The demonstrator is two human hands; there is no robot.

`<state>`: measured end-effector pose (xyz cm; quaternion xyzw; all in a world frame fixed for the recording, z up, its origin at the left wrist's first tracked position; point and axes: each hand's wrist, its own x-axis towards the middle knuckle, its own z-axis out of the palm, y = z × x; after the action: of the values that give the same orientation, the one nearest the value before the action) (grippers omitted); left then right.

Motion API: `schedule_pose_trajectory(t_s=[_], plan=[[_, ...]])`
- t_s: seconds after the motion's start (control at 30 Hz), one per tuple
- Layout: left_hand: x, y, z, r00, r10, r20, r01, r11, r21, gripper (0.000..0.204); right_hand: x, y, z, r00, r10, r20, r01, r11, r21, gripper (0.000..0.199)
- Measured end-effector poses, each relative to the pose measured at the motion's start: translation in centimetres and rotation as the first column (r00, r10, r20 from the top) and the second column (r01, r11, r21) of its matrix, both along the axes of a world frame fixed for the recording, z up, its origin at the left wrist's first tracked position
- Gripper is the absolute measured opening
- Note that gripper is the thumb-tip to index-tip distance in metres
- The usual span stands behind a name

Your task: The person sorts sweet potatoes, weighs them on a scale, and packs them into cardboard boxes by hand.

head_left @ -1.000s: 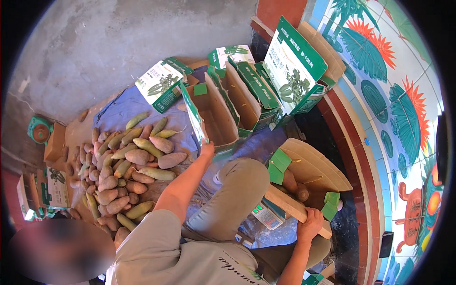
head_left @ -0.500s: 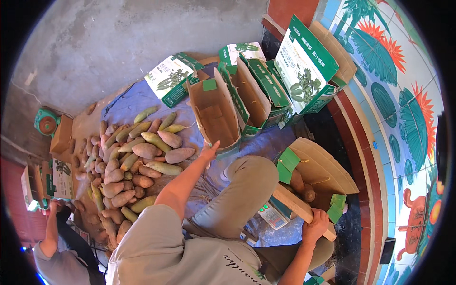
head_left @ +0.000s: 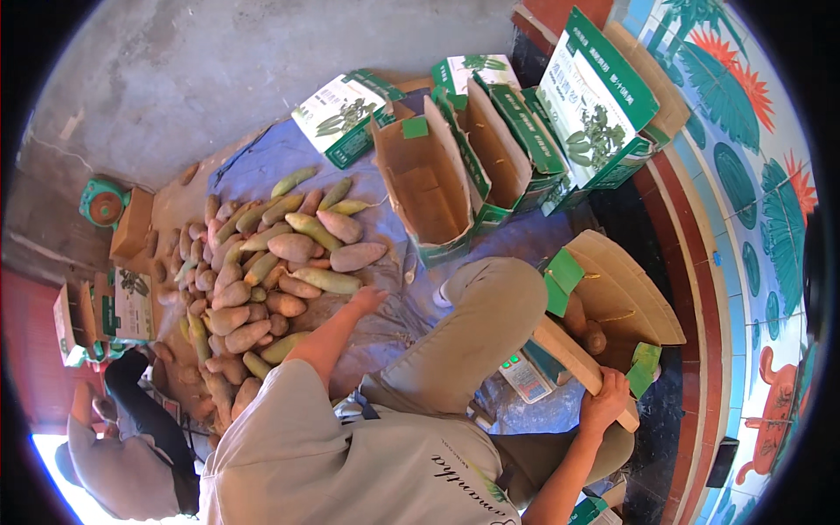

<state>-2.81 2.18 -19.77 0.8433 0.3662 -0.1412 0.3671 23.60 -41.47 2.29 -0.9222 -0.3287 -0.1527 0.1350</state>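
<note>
At pile edge, left hand (head_left: pixel 366 300) fingers spread, empty; right hand (head_left: pixel 604 404) fingers grip carton flap (head_left: pixel 569 360).

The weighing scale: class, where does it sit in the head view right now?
The weighing scale lies low and right of centre, on the ground beside the person's bent knee, just under the open cardboard box that the right hand grips.

Left hand (head_left: pixel 367 300) reaching open-fingered right next to the heap of reddish-brown sweet potatoes (head_left: pixel 262 271); right hand (head_left: pixel 604 404) grips the open brown cardboard box's flap (head_left: pixel 573 359).
</note>
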Motion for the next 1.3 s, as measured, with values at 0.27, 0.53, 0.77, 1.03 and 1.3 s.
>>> schedule_pose_trajectory(t_s=[0.27,0.53,0.77,1.03,1.3], plan=[[-8.1,1.1,-4.8,0.919,0.004,-0.395,0.037,0.995,0.097,0.036,-0.1,-0.1,-0.1,1.0,0.014,0.008,-0.014,1.0,-0.005,0.026],[-17.5,-0.5,-8.4,0.794,-0.12,-0.596,0.129,0.991,-0.029,0.045,0.3,1.2,-0.7,0.997,0.08,0.017,-0.08,0.997,-0.003,0.026],[-18.3,-7.0,-5.7,0.779,0.025,-0.627,-0.079,0.995,-0.057,0.051,0.2,0.6,-0.5,0.999,0.042,0.035,-0.04,0.997,-0.067,0.024],[-10.9,-4.7,-3.4,0.838,0.203,-0.506,-0.173,0.979,0.106,0.048,0.1,0.1,0.1,0.998,0.025,0.052,-0.02,0.995,-0.098,0.026],[-5.7,2.6,-3.3,0.883,0.068,-0.465,0.112,0.93,0.349,0.05,0.3,1.2,-0.6,1.0,0.028,0.007,-0.027,0.998,-0.065,0.026]])
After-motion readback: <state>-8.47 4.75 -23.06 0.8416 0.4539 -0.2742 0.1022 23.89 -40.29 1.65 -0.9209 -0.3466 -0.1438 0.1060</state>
